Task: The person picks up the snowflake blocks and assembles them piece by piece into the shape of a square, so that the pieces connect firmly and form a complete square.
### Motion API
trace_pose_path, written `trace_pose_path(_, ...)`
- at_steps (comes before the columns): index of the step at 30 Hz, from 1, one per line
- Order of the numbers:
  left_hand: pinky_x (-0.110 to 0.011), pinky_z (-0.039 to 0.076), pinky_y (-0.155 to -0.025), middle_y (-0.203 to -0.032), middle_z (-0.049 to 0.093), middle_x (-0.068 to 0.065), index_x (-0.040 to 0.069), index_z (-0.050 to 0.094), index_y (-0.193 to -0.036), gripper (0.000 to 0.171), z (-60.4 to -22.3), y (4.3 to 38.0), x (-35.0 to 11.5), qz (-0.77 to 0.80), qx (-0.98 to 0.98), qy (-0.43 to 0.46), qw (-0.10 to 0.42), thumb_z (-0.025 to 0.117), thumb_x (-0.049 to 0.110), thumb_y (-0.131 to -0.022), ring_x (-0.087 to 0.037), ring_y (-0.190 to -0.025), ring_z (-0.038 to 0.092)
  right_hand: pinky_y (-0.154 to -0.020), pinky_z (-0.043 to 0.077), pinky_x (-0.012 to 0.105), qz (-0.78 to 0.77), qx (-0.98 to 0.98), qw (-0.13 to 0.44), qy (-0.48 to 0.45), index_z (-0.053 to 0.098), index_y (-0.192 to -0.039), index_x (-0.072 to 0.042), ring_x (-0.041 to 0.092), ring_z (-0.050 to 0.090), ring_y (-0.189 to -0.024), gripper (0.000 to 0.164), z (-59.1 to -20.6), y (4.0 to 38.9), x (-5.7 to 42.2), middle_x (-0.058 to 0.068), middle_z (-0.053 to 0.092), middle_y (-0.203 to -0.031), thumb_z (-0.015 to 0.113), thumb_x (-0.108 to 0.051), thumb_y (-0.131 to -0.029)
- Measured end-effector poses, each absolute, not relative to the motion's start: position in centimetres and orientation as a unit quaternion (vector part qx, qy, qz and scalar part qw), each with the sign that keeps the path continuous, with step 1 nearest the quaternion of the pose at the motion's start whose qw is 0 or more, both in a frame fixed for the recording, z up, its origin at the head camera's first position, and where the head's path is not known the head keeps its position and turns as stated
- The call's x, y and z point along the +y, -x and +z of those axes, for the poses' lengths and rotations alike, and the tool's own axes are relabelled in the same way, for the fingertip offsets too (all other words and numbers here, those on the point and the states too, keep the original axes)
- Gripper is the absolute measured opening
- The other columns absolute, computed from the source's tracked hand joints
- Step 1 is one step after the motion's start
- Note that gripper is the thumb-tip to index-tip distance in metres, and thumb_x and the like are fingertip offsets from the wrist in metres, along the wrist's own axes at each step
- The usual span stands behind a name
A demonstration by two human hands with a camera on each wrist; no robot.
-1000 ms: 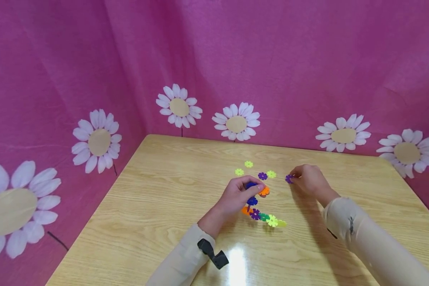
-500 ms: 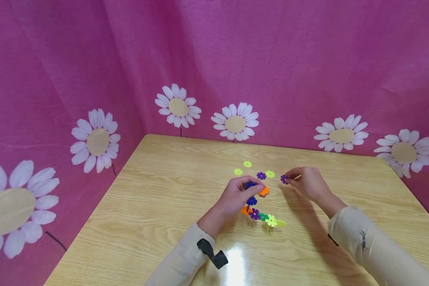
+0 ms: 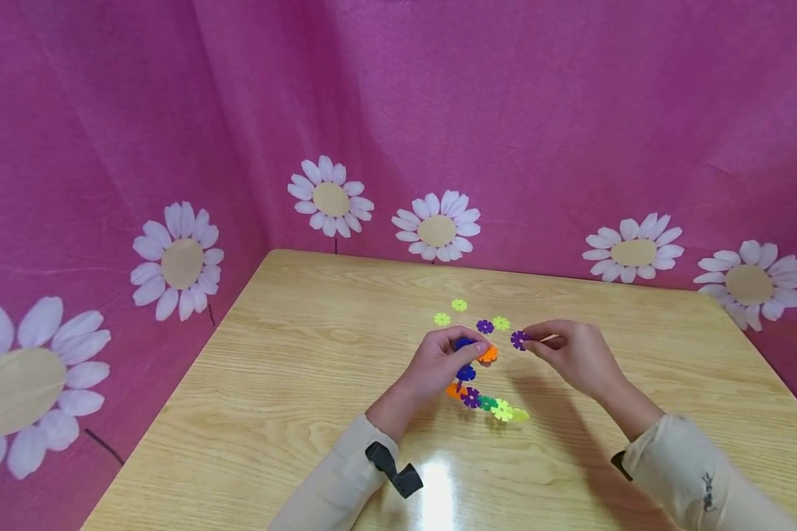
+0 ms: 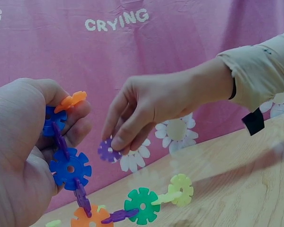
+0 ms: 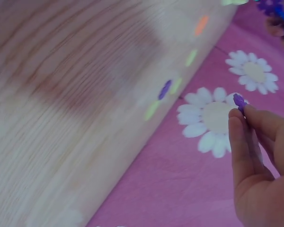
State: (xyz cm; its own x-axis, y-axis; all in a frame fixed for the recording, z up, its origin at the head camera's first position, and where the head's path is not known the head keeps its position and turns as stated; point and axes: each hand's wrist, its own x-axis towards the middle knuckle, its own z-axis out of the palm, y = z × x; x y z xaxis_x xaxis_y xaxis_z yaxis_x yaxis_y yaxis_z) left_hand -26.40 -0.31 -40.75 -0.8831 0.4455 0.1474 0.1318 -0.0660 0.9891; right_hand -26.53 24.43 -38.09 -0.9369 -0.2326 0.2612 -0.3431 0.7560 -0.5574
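Brought purple disc (image 3: 515, 341) nearer left hand (image 3: 441, 361) since earlier frame, pinching it in right hand (image 3: 576, 358), apart from flower-disc chain (image 4: 78, 178). Clamping upper end of chain in left hand, at orange disc (image 3: 488, 355), letting it hang down over bench (image 3: 292, 332). Seen loose on bench beyond: three yellow discs (image 3: 457, 304), second purple disc (image 3: 482, 326).

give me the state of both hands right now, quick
Left hand: closed, holding the chain of linked discs by its upper end.
Right hand: closed, pinching a single purple disc.
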Motion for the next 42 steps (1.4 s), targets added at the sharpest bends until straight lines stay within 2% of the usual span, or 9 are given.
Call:
trace_pose_path(6, -0.026, 0.051, -0.086, -0.105, 0.071, -0.010, 0.009, 0.070, -0.112, 0.023, -40.8, 26.5, -0.4, 0.694, 0.678, -0.217, 0.109, 0.059, 0.026, -0.101, -0.011, -0.093, 0.064, -0.066, 0.060, 0.027, 0.352, -0.914, 0.105, -0.170, 0.077, -0.105, -0.006, 0.025, 0.076, -0.085, 0.018, -37.1, 25.1, 23.4, 0.013, 0.076, -0.099, 0.075, -0.003, -0.087)
trace_pose_path(11, -0.034, 0.055, -0.089, -0.108, 0.070, -0.014, 0.006, 0.069, -0.112, 0.022, -40.7, 26.5, -0.4, 0.694, 0.675, -0.228, 0.103, 0.059, 0.022, -0.102, -0.009, -0.092, 0.064, -0.065, 0.058, 0.020, 0.361, -0.905, 0.123, -0.190, 0.077, -0.103, -0.006, 0.021, 0.076, -0.083, 0.019, -36.4, 24.3, 22.7, 0.012, 0.077, -0.096, 0.076, 0.000, -0.085)
trace_pose_path(16, -0.045, 0.053, -0.095, -0.108, 0.070, -0.010, 0.007, 0.069, -0.113, 0.022, -40.6, 26.3, -0.4, 0.699, 0.672, -0.219, 0.110, 0.060, 0.023, -0.101, -0.009, -0.093, 0.064, -0.064, 0.056, 0.015, 0.373, -0.894, 0.143, -0.203, 0.077, -0.101, -0.006, 0.010, 0.075, -0.078, 0.018, -35.8, 23.5, 22.3, 0.010, 0.077, -0.093, 0.077, 0.000, -0.084)
trace_pose_path(20, -0.047, 0.052, -0.097, -0.108, 0.070, -0.011, 0.007, 0.069, -0.114, 0.023, -40.5, 26.3, -0.4, 0.701, 0.670, -0.215, 0.114, 0.060, 0.024, -0.101, -0.010, -0.093, 0.064, -0.065, 0.056, 0.014, 0.390, -0.886, 0.149, -0.202, 0.078, -0.101, -0.007, 0.003, 0.074, -0.079, 0.017, -35.3, 22.6, 22.0, 0.011, 0.077, -0.094, 0.078, -0.003, -0.084)
trace_pose_path(26, -0.035, 0.053, -0.092, -0.109, 0.069, -0.012, 0.006, 0.069, -0.114, 0.024, -40.5, 26.4, -0.4, 0.693, 0.679, -0.215, 0.110, 0.059, 0.025, -0.102, -0.009, -0.094, 0.062, -0.068, 0.058, 0.018, 0.430, -0.871, 0.140, -0.191, 0.077, -0.102, -0.008, -0.003, 0.072, -0.082, 0.016, -35.4, 21.7, 21.8, 0.011, 0.077, -0.098, 0.076, -0.004, -0.087)
trace_pose_path(34, -0.024, 0.051, -0.086, -0.107, 0.069, -0.008, 0.008, 0.069, -0.113, 0.024, -40.6, 26.2, -0.3, 0.690, 0.683, -0.215, 0.106, 0.058, 0.026, -0.102, -0.010, -0.095, 0.062, -0.068, 0.059, 0.021, 0.460, -0.858, 0.132, -0.185, 0.076, -0.100, -0.008, 0.007, 0.075, -0.081, 0.014, -36.0, 21.1, 21.2, 0.012, 0.077, -0.098, 0.075, -0.004, -0.087)
trace_pose_path(42, -0.029, 0.052, -0.089, -0.108, 0.069, -0.006, 0.012, 0.068, -0.113, 0.022, -40.6, 26.1, -0.3, 0.685, 0.686, -0.219, 0.114, 0.058, 0.028, -0.102, -0.011, -0.097, 0.062, -0.068, 0.059, 0.020, 0.461, -0.861, 0.128, -0.173, 0.074, -0.098, -0.009, 0.005, 0.074, -0.080, 0.011, -36.3, 20.9, 20.8, 0.010, 0.077, -0.096, 0.075, -0.006, -0.088)
